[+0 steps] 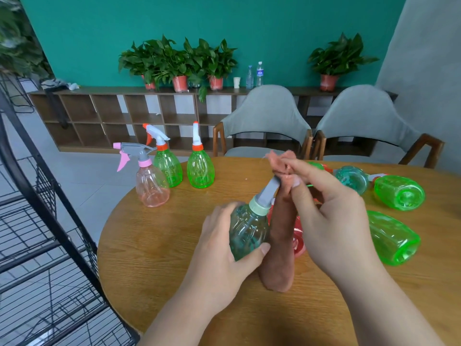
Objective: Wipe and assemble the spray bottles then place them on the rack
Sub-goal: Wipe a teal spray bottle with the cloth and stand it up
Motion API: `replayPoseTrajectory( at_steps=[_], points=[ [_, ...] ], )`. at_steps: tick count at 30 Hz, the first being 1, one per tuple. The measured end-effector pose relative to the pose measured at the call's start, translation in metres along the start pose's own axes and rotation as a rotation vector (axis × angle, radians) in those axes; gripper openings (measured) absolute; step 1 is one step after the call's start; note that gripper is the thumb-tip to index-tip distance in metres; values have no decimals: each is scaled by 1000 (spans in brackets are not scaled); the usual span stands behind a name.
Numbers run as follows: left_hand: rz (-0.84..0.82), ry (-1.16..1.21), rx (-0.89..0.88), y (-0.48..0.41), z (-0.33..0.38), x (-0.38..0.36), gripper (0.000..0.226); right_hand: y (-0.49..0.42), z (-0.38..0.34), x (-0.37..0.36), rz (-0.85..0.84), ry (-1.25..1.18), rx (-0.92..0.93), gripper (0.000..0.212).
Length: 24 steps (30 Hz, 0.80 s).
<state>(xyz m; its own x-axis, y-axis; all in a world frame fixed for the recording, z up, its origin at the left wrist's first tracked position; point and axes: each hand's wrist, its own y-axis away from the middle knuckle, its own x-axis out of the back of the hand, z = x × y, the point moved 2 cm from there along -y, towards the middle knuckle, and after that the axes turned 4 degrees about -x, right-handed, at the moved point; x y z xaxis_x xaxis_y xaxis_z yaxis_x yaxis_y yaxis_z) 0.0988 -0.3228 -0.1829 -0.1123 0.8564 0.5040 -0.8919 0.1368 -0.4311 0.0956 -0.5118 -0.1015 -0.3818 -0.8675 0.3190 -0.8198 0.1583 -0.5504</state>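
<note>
Tabletop: round, wood grain, near edge cut off by the frame. Black wire rack stands on grey floor tiles just left of it. Over the table's near half, left hand grips the body of a teal bottle, thumb across its front. Right hand pinches a salmon cloth around the bottle's sprayer top; the cloth's tail hangs down to the wood. Hands are apart, one at each end of the bottle.

To the right, two green bottle bodies lie on their sides, with a second teal bottle beyond them. At the far left edge, a pink bottle and two green bottles stand upright with sprayers on. Past the table are two grey chairs, then a low brown shelf unit carrying potted plants, two water bottles and a paper cup, against a teal wall.

Hidden: the sprayer head is wrapped in cloth and fingers; only the grey stem and pale collar show. Red object behind the cloth, can't tell what.

Held bottle is tilted. Its long axis runs from the base at the left palm up and away to the right, neck toward the chairs.
</note>
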Motion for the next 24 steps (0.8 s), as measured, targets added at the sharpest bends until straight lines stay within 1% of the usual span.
replayPoseTrajectory(
  at_steps=[3,5,7,10,12,14,17,20,22,24],
  points=[
    [21,0,13,-1,-1,2,77,7,-10,-7,-100,-11,78,27],
    [28,6,18,-2,-1,3,77,7,-12,-10,-119,-28,93,25],
    [19,15,21,-1,0,4,76,5,-7,-10,-85,-21,82,25],
    [-9,-26,-1,1,2,3,73,2,4,-7,35,16,16,29],
    [-7,-39,-10,2,4,0,71,4,5,-9,78,20,8,31],
    [25,-4,8,2,5,-2,69,11,-1,-16,59,24,96,29],
    [65,63,43,1,7,-2,66,20,-7,-28,39,105,240,29],
    [76,4,24,2,13,-2,64,21,-3,-27,155,224,310,28],
    [85,-93,4,4,18,-3,66,21,0,-23,235,297,346,25],
    [102,-174,-2,5,23,-4,69,20,1,-22,270,344,365,23]
  ],
)
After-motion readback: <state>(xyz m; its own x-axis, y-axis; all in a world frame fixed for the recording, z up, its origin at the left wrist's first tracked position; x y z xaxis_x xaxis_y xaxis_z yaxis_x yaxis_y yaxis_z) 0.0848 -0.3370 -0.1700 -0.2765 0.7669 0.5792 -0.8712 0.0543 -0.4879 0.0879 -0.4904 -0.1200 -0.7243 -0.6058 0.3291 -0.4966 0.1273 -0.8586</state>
